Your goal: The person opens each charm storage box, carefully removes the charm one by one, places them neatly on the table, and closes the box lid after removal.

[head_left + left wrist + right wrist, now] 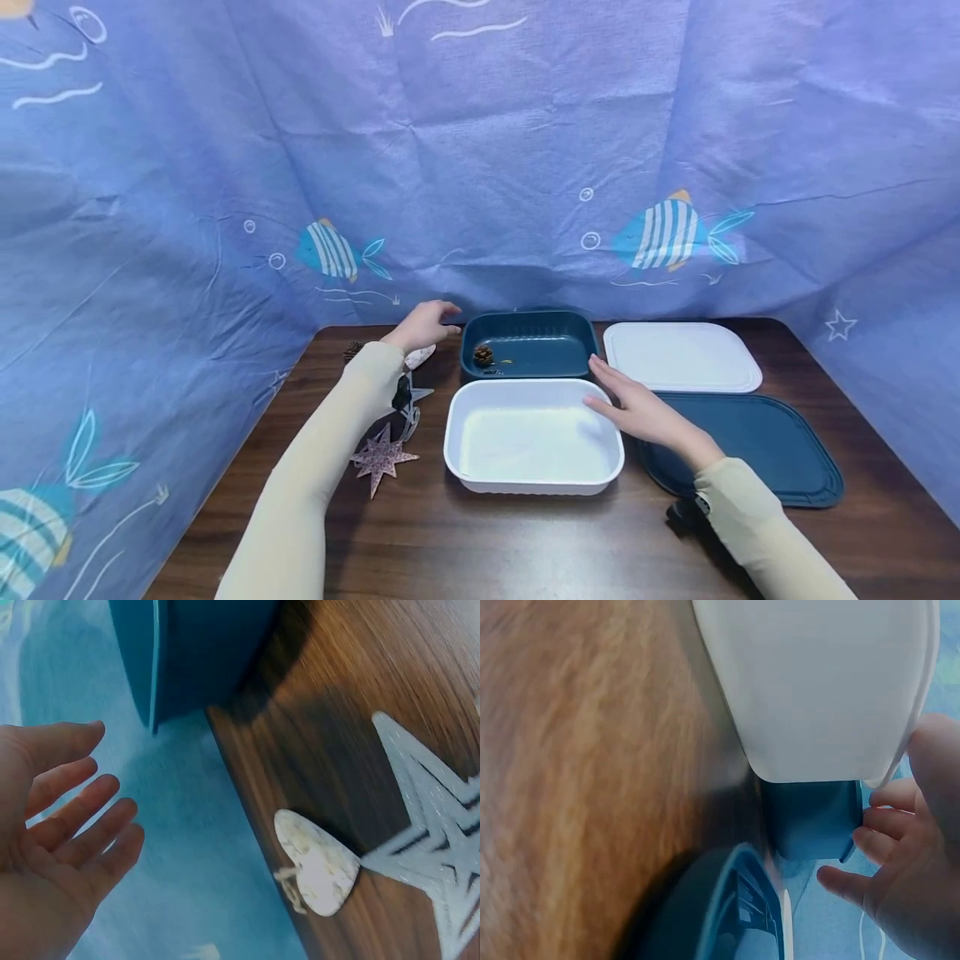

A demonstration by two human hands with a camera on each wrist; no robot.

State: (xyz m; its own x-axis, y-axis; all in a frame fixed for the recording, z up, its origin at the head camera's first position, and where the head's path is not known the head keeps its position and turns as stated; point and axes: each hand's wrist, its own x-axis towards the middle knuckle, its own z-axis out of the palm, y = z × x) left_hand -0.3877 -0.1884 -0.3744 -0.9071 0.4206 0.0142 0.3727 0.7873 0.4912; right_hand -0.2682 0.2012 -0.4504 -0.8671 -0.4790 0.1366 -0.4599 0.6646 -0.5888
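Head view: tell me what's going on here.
A person's left hand, empty, is beside the dark teal container, which holds a pinecone. The right hand, fingers extended, is at the right side of the white container in front. The white lid and dark teal lid lie to the right, a pink star ornament to the left.

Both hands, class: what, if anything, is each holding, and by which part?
Nothing appears held: the left hand is empty, and the right hand, fingers extended, is by the white container, no grip showing.
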